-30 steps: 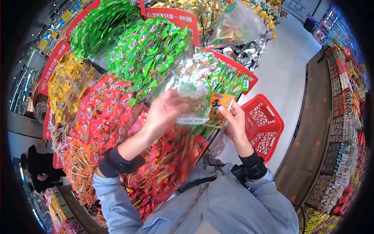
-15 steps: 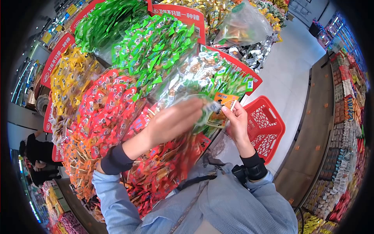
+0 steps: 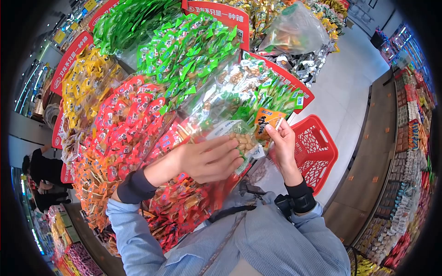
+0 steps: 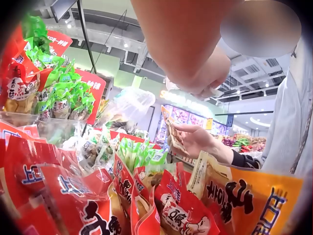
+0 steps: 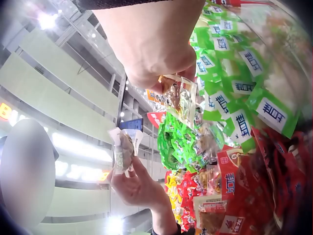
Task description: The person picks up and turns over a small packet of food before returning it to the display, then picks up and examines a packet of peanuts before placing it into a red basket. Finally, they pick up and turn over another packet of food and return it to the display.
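Note:
My left hand [image 3: 209, 158] pinches a clear-and-green snack packet [image 3: 245, 140] with tan, nut-like pieces inside. Seen from the right wrist, the thumb and fingers of that hand [image 5: 134, 186] hold the packet [image 5: 126, 149] by its lower part. An orange snack packet [image 3: 268, 120] with dark lettering is gripped at its edge by my right hand [image 3: 283, 142], just right of the clear one. Its see-through side [image 5: 183, 105] shows brownish contents in the right wrist view. Both hands are over the near edge of a display heaped with small packets.
Red packets [image 3: 129, 112] lie below and left of my left hand, green ones [image 3: 184, 55] farther back. A red shopping basket [image 3: 315, 152] stands beside the display at the right. Farther right run stocked shelves [image 3: 410, 152]. A person in black [image 3: 46, 172] is at far left.
My left hand has swung across and down toward me, turning the clear packet so its contents face up. The right hand still holds the orange packet in nearly the same place.

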A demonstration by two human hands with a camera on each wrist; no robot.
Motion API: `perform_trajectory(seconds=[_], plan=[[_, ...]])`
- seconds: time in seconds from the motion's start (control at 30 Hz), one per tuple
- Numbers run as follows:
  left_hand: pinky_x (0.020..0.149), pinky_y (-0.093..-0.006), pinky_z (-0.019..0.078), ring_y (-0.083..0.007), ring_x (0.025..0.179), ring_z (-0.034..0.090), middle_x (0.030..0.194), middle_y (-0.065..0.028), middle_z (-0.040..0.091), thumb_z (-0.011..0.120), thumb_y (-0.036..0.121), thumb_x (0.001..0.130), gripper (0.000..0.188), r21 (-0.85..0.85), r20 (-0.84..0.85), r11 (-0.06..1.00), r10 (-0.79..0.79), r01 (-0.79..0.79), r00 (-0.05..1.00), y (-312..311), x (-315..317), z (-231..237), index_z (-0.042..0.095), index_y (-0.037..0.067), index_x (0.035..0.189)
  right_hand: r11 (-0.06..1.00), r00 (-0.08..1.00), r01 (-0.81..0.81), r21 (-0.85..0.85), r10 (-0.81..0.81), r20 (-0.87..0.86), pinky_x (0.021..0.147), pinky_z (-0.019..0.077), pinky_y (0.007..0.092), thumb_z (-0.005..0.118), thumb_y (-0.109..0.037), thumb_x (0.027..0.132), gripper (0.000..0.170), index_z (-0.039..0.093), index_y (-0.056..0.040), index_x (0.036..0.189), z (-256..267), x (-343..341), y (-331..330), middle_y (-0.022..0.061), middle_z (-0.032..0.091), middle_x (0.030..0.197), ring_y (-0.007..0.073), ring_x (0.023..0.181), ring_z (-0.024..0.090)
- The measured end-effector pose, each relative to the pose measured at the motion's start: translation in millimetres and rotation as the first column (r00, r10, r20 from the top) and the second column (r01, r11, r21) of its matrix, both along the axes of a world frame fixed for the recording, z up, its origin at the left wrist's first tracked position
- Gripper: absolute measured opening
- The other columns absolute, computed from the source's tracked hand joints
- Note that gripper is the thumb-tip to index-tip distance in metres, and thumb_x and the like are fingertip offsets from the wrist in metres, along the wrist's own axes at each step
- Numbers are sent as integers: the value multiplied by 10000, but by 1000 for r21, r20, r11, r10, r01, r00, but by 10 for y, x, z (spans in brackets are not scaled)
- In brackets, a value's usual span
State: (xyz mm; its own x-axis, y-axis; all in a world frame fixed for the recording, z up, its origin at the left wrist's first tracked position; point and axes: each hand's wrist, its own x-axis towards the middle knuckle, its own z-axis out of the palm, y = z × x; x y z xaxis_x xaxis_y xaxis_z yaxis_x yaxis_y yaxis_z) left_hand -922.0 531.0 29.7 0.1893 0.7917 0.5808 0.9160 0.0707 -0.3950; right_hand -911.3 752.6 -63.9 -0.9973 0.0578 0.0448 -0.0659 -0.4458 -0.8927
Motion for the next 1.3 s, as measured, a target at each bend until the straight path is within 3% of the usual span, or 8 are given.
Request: perform_trajectory(seconds=[0.23,0.47,0.57,0.67,0.87,1.1,1.17,1.3], plan=[[763,-332,470,-270,962,556,1001,-136,547,626,-71,707,274,148,583,958,117,-247,804,-192,44,-33,583,-33,975,998,998,-47,47,46,30,766,455,236,551,-27,833,276,498,9,1101,50,-22,-1,66,604,1005,100,883,579],[725,-223,435,-104,880,511,1003,-42,491,612,-99,737,313,475,873,531,-182,-702,453,-444,51,206,532,-12,1028,891,938,-331,312,346,8,659,471,240,599,-49,788,220,532,-4,992,361,-227,-598,82,613,890,107,789,593],[849,-256,439,-139,1009,516,1043,-47,500,584,-108,759,340,522,842,478,-157,-706,517,-585,119,392,497,-9,1073,798,850,-202,568,431,-304,581,443,273,657,-98,724,243,564,-10,930,352,-411,-1046,67,610,790,116,694,578],[861,-263,437,-139,1005,521,1052,-57,527,583,-102,766,345,537,828,458,-128,-708,546,-705,202,487,488,-14,1086,734,738,-633,246,668,-95,548,406,311,683,-118,662,227,593,-15,844,481,-369,-1509,75,593,697,149,618,557],[880,-283,443,-133,989,518,1059,-75,541,583,-92,773,344,554,824,437,-172,-708,539,-815,288,440,483,-23,1095,381,523,-442,812,845,-111,661,468,342,682,-89,631,233,621,-28,847,93,19,-2025,130,622,794,266,693,599],[802,-299,482,-169,941,549,1000,-91,556,621,-123,714,320,481,795,545,59,-687,603,-894,291,323,534,-22,1005,685,706,-580,442,693,-148,675,492,299,621,-155,776,227,569,17,913,546,-296,-1654,109,622,814,176,736,612],[796,-322,469,-230,904,565,945,-128,590,621,-134,694,293,348,505,680,444,-645,740,-880,263,378,525,-26,949,795,787,-592,135,606,-120,659,489,268,555,-178,846,222,561,22,942,763,-418,-1294,77,616,849,140,748,604],[722,-344,515,-251,896,568,928,-116,593,649,-13,664,196,34,134,862,497,-505,858,-498,165,366,612,-6,856,791,798,-571,-221,598,77,678,469,220,519,-180,877,246,557,15,1022,940,-335,-800,49,605,937,105,818,581]])
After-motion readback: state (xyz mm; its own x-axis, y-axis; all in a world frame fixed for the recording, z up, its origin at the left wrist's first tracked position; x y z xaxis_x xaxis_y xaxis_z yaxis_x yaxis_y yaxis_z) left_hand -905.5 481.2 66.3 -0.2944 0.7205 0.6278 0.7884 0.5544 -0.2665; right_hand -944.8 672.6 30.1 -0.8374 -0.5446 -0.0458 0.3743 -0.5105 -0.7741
